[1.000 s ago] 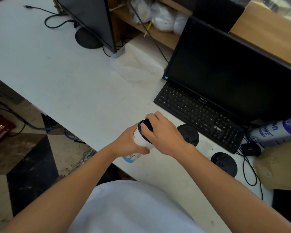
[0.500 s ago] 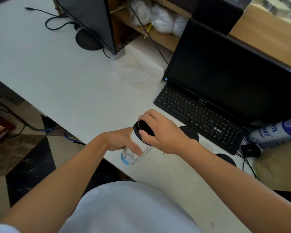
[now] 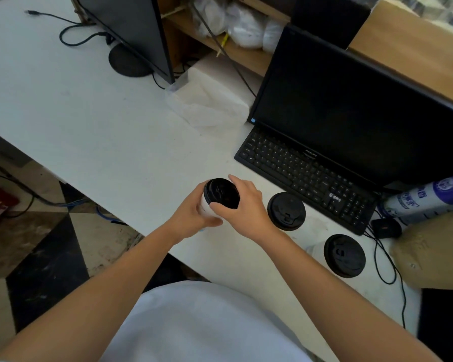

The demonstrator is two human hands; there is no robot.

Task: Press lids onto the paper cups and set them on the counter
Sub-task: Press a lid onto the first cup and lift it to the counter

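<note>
Lid-pressing step — left hand (image 3: 194,212) wrapped around white paper cup (image 3: 205,206) above the counter's (image 3: 102,121) near edge, right hand (image 3: 242,205) pinching black lid (image 3: 221,193) on top — next likely seat rim, set down by lidded cups (image 3: 286,210).

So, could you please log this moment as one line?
left hand: holds cup | right hand: on lid | two lidded cups on counter

the surface (image 3: 94,121) looks matt white and faintly scuffed. the lids (image 3: 286,211) are black plastic with a dull sheen, the cup (image 3: 205,206) white paper, the shelf (image 3: 246,57) bare wood.
</note>
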